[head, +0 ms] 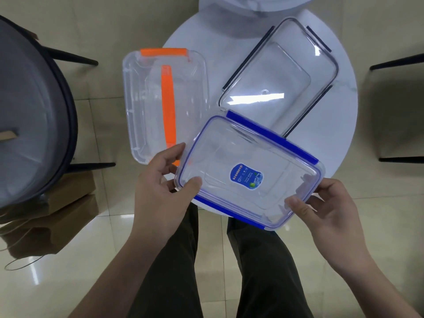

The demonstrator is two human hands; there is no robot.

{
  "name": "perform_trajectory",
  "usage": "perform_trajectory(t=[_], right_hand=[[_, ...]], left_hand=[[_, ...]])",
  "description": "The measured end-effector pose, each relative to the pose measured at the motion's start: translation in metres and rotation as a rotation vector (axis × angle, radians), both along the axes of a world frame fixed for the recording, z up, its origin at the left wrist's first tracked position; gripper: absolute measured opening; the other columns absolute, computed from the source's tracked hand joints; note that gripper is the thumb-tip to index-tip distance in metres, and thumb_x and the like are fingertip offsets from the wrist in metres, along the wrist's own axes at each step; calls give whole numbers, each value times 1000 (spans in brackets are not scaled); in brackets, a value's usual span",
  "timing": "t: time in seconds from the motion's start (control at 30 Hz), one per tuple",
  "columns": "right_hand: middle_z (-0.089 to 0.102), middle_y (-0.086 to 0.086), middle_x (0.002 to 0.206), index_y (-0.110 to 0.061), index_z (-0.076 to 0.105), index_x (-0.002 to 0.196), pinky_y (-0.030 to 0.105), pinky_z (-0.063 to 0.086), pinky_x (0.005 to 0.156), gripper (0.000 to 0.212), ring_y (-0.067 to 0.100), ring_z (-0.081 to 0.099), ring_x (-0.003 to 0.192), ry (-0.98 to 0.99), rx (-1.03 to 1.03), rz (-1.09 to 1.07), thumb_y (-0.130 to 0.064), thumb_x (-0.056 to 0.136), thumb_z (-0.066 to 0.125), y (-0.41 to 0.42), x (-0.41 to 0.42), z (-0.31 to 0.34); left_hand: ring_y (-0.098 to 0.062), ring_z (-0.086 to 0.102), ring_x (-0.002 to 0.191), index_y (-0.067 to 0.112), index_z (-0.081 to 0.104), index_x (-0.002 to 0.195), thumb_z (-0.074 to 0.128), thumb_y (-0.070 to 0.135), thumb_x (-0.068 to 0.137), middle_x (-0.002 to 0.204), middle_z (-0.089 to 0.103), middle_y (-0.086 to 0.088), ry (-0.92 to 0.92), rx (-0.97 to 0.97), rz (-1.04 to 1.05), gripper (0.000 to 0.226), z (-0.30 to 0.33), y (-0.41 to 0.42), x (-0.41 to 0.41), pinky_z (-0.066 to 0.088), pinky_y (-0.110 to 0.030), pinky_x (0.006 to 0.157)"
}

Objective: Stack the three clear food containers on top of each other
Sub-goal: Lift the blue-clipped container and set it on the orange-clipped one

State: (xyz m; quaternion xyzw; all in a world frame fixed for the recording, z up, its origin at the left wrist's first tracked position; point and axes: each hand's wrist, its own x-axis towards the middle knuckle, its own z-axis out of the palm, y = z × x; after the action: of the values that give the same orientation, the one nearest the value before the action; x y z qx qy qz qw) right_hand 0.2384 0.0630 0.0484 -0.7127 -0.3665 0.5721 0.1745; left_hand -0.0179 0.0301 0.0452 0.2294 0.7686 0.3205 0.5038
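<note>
One label shows: a blue sticker (246,178) on the clear lid of the blue-clipped container (250,171); it carries pale lines of print, a small round mark and a green spot at its lower edge; the characters are too small and blurred to read; no other writing is legible.

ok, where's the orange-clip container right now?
Left edge of the white table, overhanging it, left of the black-clip container and just beyond the left hand.
</note>
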Motion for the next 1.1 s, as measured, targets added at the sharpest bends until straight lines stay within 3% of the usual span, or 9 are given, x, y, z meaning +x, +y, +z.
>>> perform_trajectory(t=[0.13,0.23,0.37,0.53,0.6,0.73,0.83,0.93,1.1], right_hand=[[70,8,115,-8,55,108,26,62,76,36,21,74,99,-10,-24,13,-1,80,76,2,-10,-2],[70,3,117,-12,55,109,21,61,69,40,19,74,99,-28,-37,25,0,79,78,5,-26,-1],[73,0,108,-11,55,104,19,58,63,40,19,76,86,-37,-47,-5,9,77,76,9,-43,0],[73,2,107,-7,54,107,18,57,61,41,14,76,79,-42,-63,-49,12,77,73,15,-70,4],[72,-1,106,-11,55,105,20,58,60,39,12,76,76,-51,-71,-55,11,78,72,18,-83,6],[69,-1,106,-11,55,107,33,59,79,38,5,74,78,-53,-76,-101,10,79,71,20,-111,11],[69,6,110,-5,53,113,39,59,85,37,8,76,83,-23,-82,-172,8,82,68,22,-130,16],[70,7,108,-5,53,110,35,63,81,31,20,77,85,-1,-95,-224,6,85,66,23,-147,19],[68,6,110,-7,52,107,27,63,74,29,14,77,85,21,-115,-252,2,85,68,20,-174,19]], left_hand=[[9,61,108,31,57,130,72,36,72,119,64,17,-13,-10,17,61,2,5,-14,63,-28,80],[3,64,108,32,57,126,70,42,65,117,65,16,-38,-16,67,63,7,7,-26,64,-39,81],[-18,68,113,23,57,127,75,35,66,119,69,2,-67,6,131,65,10,9,-37,62,-50,85],[-24,68,112,20,57,124,85,10,75,121,68,-4,-73,58,215,57,6,12,-53,59,-46,90],[-21,68,112,25,58,120,86,10,71,121,68,0,-77,88,247,59,4,13,-60,58,-42,90],[-12,68,113,32,54,120,86,7,70,119,69,12,-156,114,296,65,5,16,-71,60,-31,86],[-8,69,111,32,55,120,83,3,71,115,70,17,-209,94,295,64,6,16,-73,60,-24,80],[-6,70,109,30,59,117,82,14,69,114,72,17,-280,63,269,56,8,16,-73,60,-21,72],[-7,73,101,28,61,113,76,-2,80,107,76,14,-293,49,238,46,5,20,-77,60,-20,66]])
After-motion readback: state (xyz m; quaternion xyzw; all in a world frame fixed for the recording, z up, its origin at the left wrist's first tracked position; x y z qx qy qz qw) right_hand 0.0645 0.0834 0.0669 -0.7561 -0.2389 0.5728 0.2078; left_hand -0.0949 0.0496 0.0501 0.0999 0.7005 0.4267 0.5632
